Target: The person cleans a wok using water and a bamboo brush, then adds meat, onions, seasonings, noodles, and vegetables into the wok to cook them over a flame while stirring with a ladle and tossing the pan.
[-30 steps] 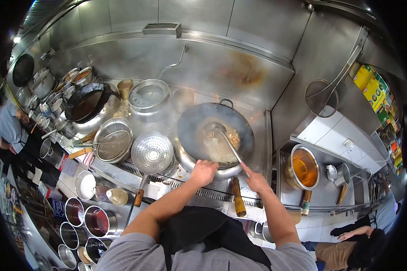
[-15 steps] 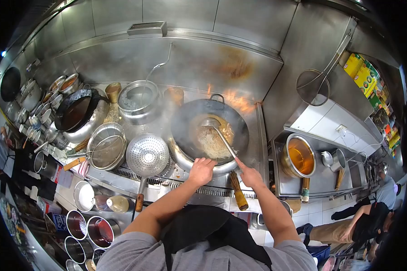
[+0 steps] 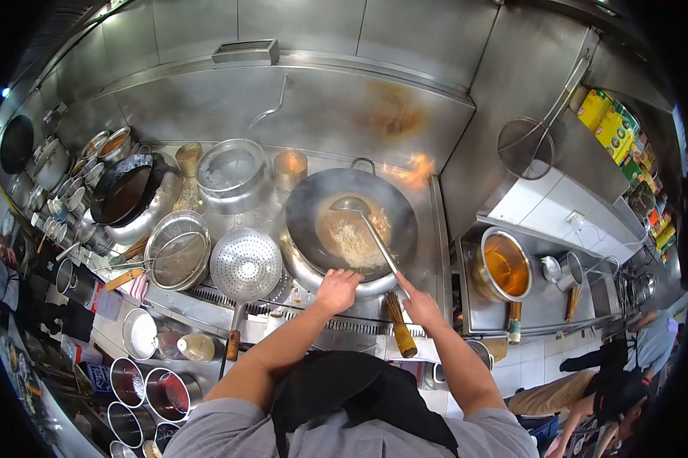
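A dark wok (image 3: pixel 302 217) sits on the burner in front of me, holding pale noodles (image 3: pixel 353 243) in light brown liquid. My left hand (image 3: pixel 339 291) is closed on the wok's near edge; the part under its fingers is hidden. My right hand (image 3: pixel 420 307) grips the end of a long-handled metal ladle (image 3: pixel 378 240). The ladle's bowl rests in the food toward the far side of the wok. Between my forearms and the stove front, a bamboo brush (image 3: pixel 402 328) lies near my right hand.
Flames (image 3: pixel 416 172) rise behind the wok. To its left are a perforated strainer (image 3: pixel 245 265), a water pot (image 3: pixel 233 201) and a mesh sieve (image 3: pixel 177 249). A bowl of orange liquid (image 3: pixel 504 265) stands on the right counter. Co-workers (image 3: pixel 615 382) are at the right and far left.
The ladle's bowl has shifted slightly within the wok, and the liquid is more visible. The flames behind have shrunk toward the right. Both hands keep their holds.
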Demonstrator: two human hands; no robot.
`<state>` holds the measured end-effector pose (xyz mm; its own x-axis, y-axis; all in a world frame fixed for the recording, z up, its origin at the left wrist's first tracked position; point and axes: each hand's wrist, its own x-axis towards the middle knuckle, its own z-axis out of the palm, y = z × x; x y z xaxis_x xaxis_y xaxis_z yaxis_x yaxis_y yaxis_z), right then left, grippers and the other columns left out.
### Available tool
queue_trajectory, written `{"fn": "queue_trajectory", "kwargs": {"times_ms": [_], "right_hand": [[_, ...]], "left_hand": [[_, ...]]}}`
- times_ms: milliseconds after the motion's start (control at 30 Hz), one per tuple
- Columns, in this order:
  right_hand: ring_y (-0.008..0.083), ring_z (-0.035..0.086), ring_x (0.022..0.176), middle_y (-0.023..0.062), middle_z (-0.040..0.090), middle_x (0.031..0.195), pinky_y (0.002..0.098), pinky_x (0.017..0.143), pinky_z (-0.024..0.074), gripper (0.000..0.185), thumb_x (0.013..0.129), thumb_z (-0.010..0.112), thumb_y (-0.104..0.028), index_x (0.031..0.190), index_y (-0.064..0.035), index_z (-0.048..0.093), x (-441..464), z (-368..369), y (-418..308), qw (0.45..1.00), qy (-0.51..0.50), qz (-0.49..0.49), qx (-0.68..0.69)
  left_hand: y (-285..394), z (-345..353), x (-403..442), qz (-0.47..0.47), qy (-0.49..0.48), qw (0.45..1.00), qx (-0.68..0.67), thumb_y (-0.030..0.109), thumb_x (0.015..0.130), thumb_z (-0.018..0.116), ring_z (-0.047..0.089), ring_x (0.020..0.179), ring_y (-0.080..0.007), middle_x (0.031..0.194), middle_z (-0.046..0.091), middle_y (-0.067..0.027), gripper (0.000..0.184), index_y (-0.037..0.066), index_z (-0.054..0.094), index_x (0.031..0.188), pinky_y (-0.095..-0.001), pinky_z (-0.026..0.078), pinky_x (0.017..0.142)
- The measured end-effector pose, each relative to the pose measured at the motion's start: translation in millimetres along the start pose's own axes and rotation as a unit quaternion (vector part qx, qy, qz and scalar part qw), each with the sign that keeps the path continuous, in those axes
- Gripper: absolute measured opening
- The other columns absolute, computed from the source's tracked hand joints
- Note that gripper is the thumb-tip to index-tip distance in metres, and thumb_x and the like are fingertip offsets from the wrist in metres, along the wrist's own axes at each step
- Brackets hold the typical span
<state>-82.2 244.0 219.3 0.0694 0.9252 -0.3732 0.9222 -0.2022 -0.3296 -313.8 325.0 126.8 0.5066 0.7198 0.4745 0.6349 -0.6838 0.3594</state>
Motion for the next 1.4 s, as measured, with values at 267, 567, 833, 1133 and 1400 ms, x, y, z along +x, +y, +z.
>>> {"fn": "queue_trajectory", "kwargs": {"times_ms": [267, 567, 833, 1133, 1400], "right_hand": [[0.0462, 0.062, 0.105, 0.0289, 0.065, 0.115, 0.0511, 0.098, 0.0461, 0.081, 0.091, 0.054, -0.012, 0.155, -0.0432, 0.015, 8, 4, 9, 0.997, -0.037, 0.024, -0.057], [0.0473, 0.060, 0.107, 0.0309, 0.063, 0.114, 0.0514, 0.094, 0.0469, 0.081, 0.090, 0.055, -0.012, 0.155, -0.0393, 0.016, 8, 32, 43, 0.999, -0.016, -0.031, 0.007], [0.0481, 0.065, 0.092, 0.0336, 0.066, 0.097, 0.0540, 0.086, 0.0490, 0.080, 0.090, 0.053, -0.015, 0.155, -0.0435, 0.014, -28, 29, 32, 0.991, 0.036, -0.096, 0.087], [0.0479, 0.062, 0.101, 0.0323, 0.064, 0.109, 0.0523, 0.091, 0.0473, 0.075, 0.092, 0.052, -0.019, 0.155, -0.0393, 0.018, -35, 23, 21, 0.997, 0.021, -0.043, 0.063], [0.0488, 0.061, 0.103, 0.0345, 0.062, 0.112, 0.0525, 0.092, 0.0466, 0.075, 0.091, 0.053, -0.019, 0.155, -0.0409, 0.019, -11, 37, 31, 0.999, -0.002, -0.022, 0.029]], "left_hand": [[5, 3, 0, -0.041, -0.063, 0.997, -0.002, 0.012, 0.086, 0.057, 0.062, 0.098, -0.0254, 0.099, 0.067, -0.0059, 0.025, 0.014, 0.067, 0.110, -0.0411, 0.042, 0.087], [0, 0, 1, -0.052, -0.088, 0.993, -0.059, 0.013, 0.090, 0.058, 0.062, 0.100, -0.0269, 0.103, 0.069, -0.0064, 0.024, 0.013, 0.067, 0.112, -0.0425, 0.043, 0.090], [4, -4, -6, -0.020, -0.021, 0.998, -0.052, 0.014, 0.088, 0.061, 0.057, 0.100, -0.0282, 0.097, 0.062, -0.0071, 0.026, 0.013, 0.067, 0.114, -0.0428, 0.041, 0.095], [7, -19, -21, -0.007, -0.069, 0.998, -0.010, 0.012, 0.082, 0.066, 0.049, 0.119, -0.0290, 0.119, 0.056, -0.0088, 0.052, 0.013, 0.055, 0.133, -0.0465, 0.037, 0.106], [22, -17, -22, -0.068, -0.088, 0.994, 0.011, 0.012, 0.079, 0.069, 0.038, 0.134, -0.0316, 0.137, 0.046, -0.0092, 0.068, 0.011, 0.045, 0.142, -0.0496, 0.036, 0.108]]}}
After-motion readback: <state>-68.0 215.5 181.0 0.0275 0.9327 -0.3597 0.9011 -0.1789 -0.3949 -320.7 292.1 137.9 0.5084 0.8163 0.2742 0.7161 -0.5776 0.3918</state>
